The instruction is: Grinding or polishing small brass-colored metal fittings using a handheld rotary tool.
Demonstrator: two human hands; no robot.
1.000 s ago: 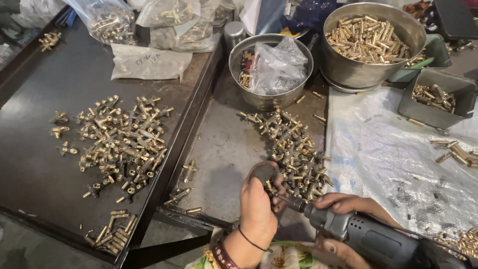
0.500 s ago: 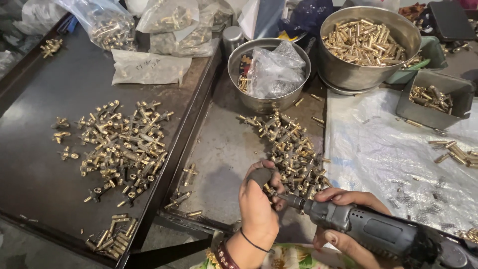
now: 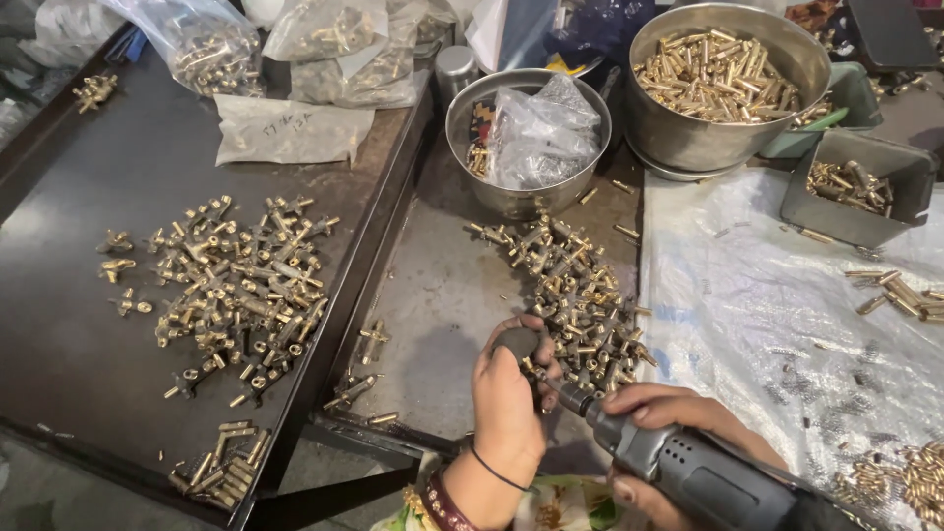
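My left hand (image 3: pixel 507 398) is closed around a small dark brass fitting (image 3: pixel 516 341), held just above the grey tray (image 3: pixel 438 295). My right hand (image 3: pixel 678 418) grips a grey power screwdriver (image 3: pixel 688 467) whose bit tip meets the fitting at my left fingers. A heap of brass T-shaped fittings (image 3: pixel 575 285) lies right beside both hands, to the upper right.
A dark tray (image 3: pixel 108 344) on the left carries a spread of brass fittings (image 3: pixel 241 280) and small brass sleeves (image 3: pixel 221 467). Two steel bowls (image 3: pixel 526 133) (image 3: pixel 728 79) stand at the back, one with plastic bags, one with brass parts. Plastic sheet (image 3: pixel 777 305) and a grey bin (image 3: pixel 855 187) lie right.
The view has shifted slightly. My hands stay together with the driver bit on the fitting; the driver sits a bit lower and more to the left in view.
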